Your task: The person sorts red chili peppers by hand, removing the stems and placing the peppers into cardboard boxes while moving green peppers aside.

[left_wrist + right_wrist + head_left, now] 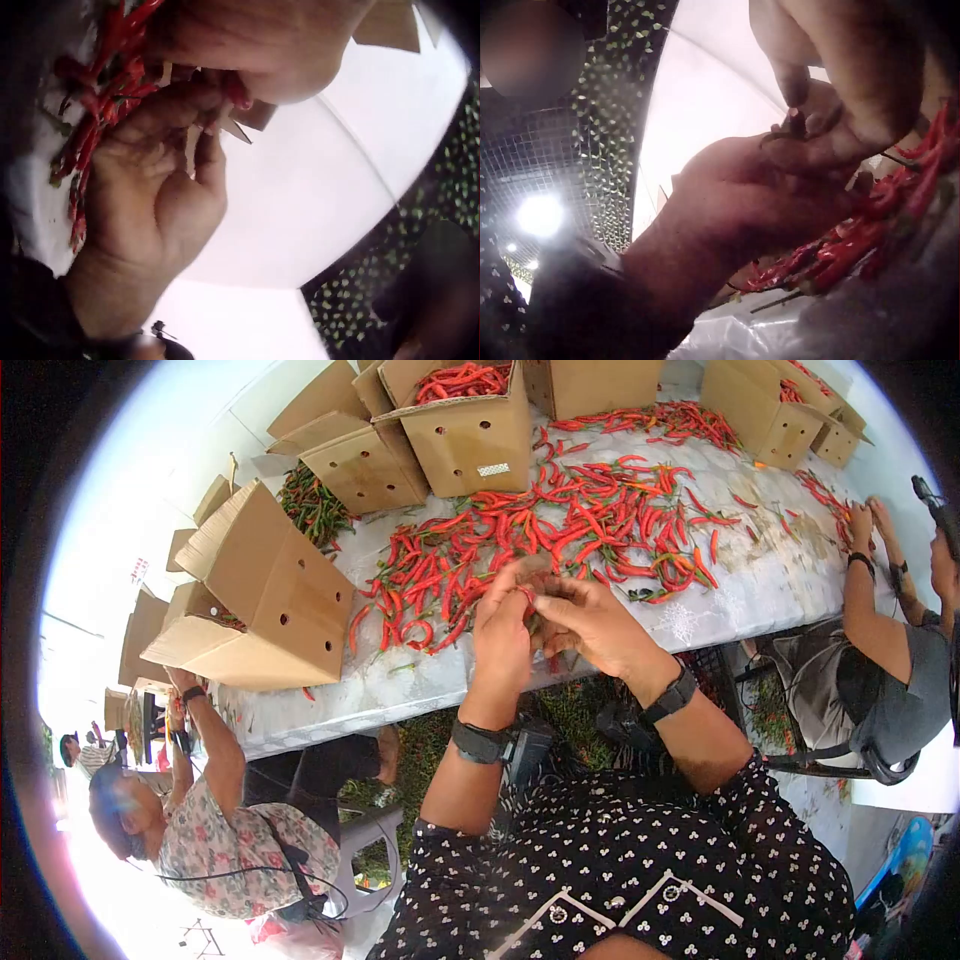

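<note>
Above the table's front edge my two hands meet, fingers curled together. My left hand [503,635] grips a red chili pepper [527,596], mostly hidden by fingers. My right hand [597,628] pinches at the same chili, thumb and fingertips close against the left fingers. In the left wrist view, a red tip of the chili [238,94] shows between the hands. A thin dark stem [776,137] curves out by the fingertips in the right wrist view. Just beyond the hands spreads a pile of red chilies [590,525] on the white-covered table [735,595].
Cardboard boxes stand left [290,610] and behind the pile, one box [470,450] heaped with red chilies. Greener chilies [310,505] lie between boxes. One person [250,840] sits at the left; another person [890,660] works at the right end.
</note>
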`<state>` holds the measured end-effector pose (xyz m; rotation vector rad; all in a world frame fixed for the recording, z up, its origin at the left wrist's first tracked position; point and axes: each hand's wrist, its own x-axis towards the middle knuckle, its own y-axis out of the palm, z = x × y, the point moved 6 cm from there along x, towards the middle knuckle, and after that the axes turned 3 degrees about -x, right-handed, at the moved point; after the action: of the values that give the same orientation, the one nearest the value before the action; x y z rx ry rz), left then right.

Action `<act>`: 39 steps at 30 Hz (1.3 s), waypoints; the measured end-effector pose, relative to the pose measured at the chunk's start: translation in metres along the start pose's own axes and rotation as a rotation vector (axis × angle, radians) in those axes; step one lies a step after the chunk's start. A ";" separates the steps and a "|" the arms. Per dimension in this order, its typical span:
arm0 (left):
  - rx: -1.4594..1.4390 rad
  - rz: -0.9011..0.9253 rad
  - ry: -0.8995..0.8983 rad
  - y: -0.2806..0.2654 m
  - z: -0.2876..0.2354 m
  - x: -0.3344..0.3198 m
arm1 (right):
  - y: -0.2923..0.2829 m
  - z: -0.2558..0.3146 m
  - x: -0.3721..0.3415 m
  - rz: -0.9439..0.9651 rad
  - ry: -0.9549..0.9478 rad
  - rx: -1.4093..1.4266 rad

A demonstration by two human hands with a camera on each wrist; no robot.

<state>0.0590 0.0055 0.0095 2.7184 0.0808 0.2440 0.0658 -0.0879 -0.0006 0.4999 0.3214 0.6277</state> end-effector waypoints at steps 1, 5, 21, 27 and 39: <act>-0.076 0.002 -0.093 0.003 0.002 -0.001 | 0.002 0.001 -0.001 -0.013 -0.017 -0.032; -0.247 0.040 -0.237 0.011 0.011 -0.005 | 0.000 0.001 -0.005 -0.030 -0.050 -0.089; -0.486 -0.119 -0.124 -0.001 0.018 -0.010 | 0.029 0.039 -0.010 -0.316 -0.630 -1.256; -0.653 -0.198 -0.088 -0.056 -0.005 0.004 | -0.022 0.073 -0.014 -0.385 -0.493 -1.274; -0.699 -0.071 -0.305 -0.035 0.016 -0.004 | -0.204 0.152 0.064 -0.633 -0.185 -2.062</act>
<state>0.0576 0.0307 -0.0194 2.0216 0.0008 -0.1459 0.2775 -0.2425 0.0090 -1.4755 -0.4176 0.0465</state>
